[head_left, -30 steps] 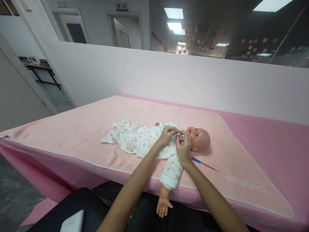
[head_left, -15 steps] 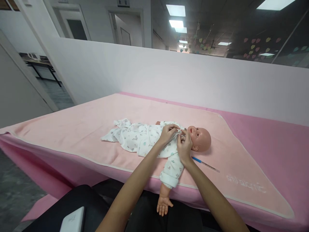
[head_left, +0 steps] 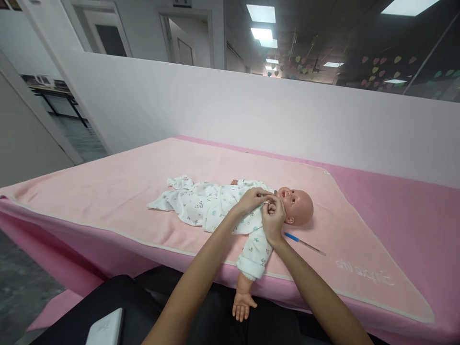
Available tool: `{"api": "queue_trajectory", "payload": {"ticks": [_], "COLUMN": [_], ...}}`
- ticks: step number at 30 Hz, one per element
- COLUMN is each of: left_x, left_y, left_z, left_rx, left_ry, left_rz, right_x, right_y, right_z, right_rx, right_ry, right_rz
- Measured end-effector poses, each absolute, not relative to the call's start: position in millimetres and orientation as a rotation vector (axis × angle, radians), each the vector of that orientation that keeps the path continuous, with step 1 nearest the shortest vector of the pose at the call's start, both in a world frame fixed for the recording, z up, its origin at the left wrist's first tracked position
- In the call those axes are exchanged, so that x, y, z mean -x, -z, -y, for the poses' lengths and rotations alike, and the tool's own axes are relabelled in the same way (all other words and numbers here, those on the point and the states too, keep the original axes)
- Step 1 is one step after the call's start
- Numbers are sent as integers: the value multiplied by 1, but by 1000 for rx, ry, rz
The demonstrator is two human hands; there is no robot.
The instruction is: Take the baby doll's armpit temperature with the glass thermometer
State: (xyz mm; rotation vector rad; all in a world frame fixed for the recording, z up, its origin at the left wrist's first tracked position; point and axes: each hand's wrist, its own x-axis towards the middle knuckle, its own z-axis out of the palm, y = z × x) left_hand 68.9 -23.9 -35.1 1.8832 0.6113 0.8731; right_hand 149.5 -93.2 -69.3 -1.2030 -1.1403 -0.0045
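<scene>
A baby doll (head_left: 301,207) lies on its back with its head to the right, dressed in a white printed baby outfit (head_left: 201,203). My left hand (head_left: 253,199) is over the doll's chest, its thumb and fingers pinched together near the collar. Close against it, my right hand (head_left: 273,215) is curled just below the doll's chin, fingers pinched too. A thin white tie (head_left: 266,202) of the outfit shows between the two hands; its ends are hidden by my fingers. The doll's near arm, with its hand (head_left: 243,305), hangs over the table edge.
A pen with a blue cap (head_left: 305,243) lies beside the doll's head on a pale pink blanket (head_left: 122,177). Beneath is a darker pink cloth (head_left: 406,211). A white partition (head_left: 251,110) stands behind. A white flat device (head_left: 105,328) rests on my lap.
My hands have come closer together at the collar, and the fingertips now meet. The doll and the pen stay in place; the view has shifted slightly.
</scene>
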Motion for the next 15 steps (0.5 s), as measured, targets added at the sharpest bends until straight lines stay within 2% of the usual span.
{"api": "queue_trajectory", "payload": {"ticks": [7, 15], "left_x": [-68, -67], "left_y": [35, 32], "left_z": [24, 25], "left_rx": [-1881, -1670], "left_ry": [-916, -1030], "left_rz": [-661, -551], "right_x": [-150, -156], "right_y": [64, 62], "right_z": [96, 93], "right_rx": [1198, 1136], "right_ry": [21, 281], "right_rz": [1183, 1304]}}
